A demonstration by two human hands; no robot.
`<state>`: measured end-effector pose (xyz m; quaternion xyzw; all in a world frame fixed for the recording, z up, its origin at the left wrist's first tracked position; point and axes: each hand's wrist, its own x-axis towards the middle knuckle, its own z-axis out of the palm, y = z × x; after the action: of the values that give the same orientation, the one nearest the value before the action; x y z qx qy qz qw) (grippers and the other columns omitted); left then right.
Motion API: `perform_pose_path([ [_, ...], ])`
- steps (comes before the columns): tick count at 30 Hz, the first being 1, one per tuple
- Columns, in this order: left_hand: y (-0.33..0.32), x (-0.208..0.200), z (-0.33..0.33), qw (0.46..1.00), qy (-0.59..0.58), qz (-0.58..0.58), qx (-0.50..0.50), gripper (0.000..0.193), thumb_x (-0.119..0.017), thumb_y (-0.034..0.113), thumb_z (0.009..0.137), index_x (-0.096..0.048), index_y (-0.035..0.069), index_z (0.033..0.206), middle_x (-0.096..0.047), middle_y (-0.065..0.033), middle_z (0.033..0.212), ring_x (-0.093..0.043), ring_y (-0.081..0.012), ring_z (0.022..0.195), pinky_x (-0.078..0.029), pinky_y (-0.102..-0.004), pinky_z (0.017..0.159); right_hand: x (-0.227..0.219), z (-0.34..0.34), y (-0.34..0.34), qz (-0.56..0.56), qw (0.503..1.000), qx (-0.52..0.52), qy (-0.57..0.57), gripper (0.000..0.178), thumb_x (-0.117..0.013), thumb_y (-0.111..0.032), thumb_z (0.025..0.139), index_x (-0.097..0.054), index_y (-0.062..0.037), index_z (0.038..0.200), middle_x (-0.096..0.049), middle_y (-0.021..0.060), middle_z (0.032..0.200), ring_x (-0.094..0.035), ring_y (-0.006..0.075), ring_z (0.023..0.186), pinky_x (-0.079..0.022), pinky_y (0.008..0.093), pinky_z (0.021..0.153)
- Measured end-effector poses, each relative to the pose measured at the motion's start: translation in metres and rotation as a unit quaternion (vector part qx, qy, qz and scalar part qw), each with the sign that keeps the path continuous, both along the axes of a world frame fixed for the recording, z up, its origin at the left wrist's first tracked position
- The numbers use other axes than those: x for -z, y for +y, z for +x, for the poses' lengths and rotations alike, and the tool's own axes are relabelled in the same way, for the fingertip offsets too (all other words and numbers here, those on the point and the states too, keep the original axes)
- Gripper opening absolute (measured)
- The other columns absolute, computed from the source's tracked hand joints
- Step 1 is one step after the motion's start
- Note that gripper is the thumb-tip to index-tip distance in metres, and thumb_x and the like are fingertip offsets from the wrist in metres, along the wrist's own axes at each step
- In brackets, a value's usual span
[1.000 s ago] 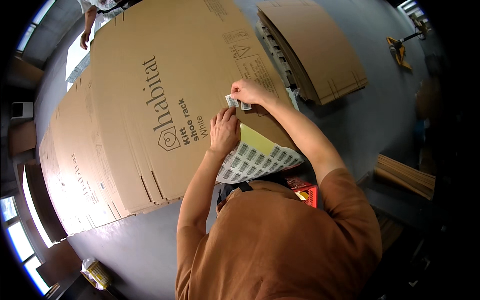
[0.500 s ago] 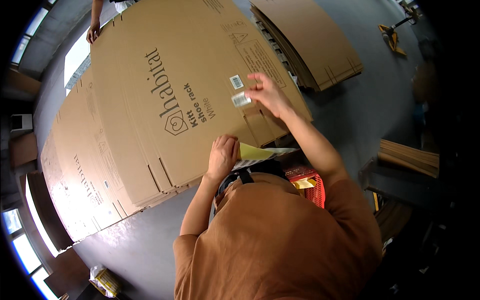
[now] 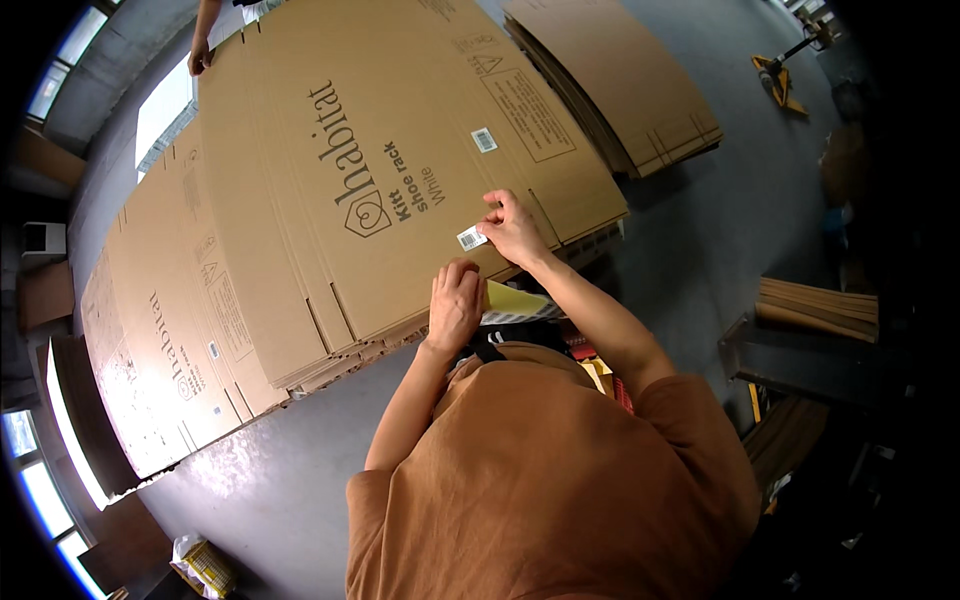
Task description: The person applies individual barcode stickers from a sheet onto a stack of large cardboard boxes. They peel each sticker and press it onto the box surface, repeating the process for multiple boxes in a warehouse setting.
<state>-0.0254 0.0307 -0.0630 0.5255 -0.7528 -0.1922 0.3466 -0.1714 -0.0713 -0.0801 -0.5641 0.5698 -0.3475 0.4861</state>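
My right hand [image 3: 512, 232] pinches a small white barcode label [image 3: 471, 238] between thumb and fingertips, low over the near part of a large printed flat cardboard carton [image 3: 270, 200]. Whether the label touches the board, I cannot tell. A similar white label [image 3: 484, 140] lies flat on that carton, farther off. My left hand [image 3: 456, 305] is closed on a label sheet with yellow backing [image 3: 506, 299] at the carton's near edge; its fingers partly hide the sheet.
Another person's hand [image 3: 200, 57] rests at the carton's far left corner. More flat cartons [image 3: 165, 330] lie at left, and another cardboard stack [image 3: 630, 80] stands at far right. A red basket [image 3: 622, 392] is close to my body. A yellow pallet jack [image 3: 780, 88] stands farther off.
My right hand has come nearer to me with the barcode label, toward my left hand. The printed carton and its stuck label appear slightly farther away and to the right.
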Motion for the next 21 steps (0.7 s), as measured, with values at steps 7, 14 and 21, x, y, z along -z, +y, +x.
perform_pose_path([
  [7, -0.018, 0.012, -0.008, 0.994, -0.105, -0.026, -0.006, 0.019, -0.057, 0.008, 0.087, -0.058, -0.007, 0.100, -0.051, -0.0224, 0.128, -0.046, -0.0376, 0.123, -0.037, -0.0463, 0.102, -0.012, 0.006, 0.003, -0.111, 0.969, -0.036, 0.218, 0.041, -0.068, -0.011, 0.081, -0.048, -0.0005, 0.114, -0.065, 0.0175, 0.092, -0.064, 0.0358, 0.087, -0.051, 0.0439, 0.073],
  [14, -0.024, 0.010, -0.023, 0.987, -0.160, 0.003, 0.016, 0.021, -0.051, 0.012, 0.090, -0.058, -0.008, 0.095, -0.045, -0.0253, 0.137, -0.038, -0.0393, 0.133, -0.031, -0.0483, 0.109, -0.025, -0.024, -0.047, -0.270, 0.877, -0.092, 0.386, 0.039, -0.065, -0.019, 0.086, -0.049, -0.0006, 0.116, -0.059, 0.0183, 0.108, -0.058, 0.0349, 0.099, -0.048, 0.0460, 0.084],
  [21, -0.031, 0.007, -0.035, 0.992, -0.099, 0.055, 0.049, 0.020, -0.051, 0.011, 0.091, -0.059, -0.006, 0.098, -0.041, -0.0268, 0.141, -0.036, -0.0419, 0.133, -0.027, -0.0482, 0.113, -0.001, -0.018, -0.124, -0.207, 0.806, -0.235, 0.502, 0.083, -0.032, -0.066, 0.092, -0.020, -0.0069, 0.150, -0.015, 0.0106, 0.158, -0.014, 0.0259, 0.146, -0.015, 0.0508, 0.117],
])
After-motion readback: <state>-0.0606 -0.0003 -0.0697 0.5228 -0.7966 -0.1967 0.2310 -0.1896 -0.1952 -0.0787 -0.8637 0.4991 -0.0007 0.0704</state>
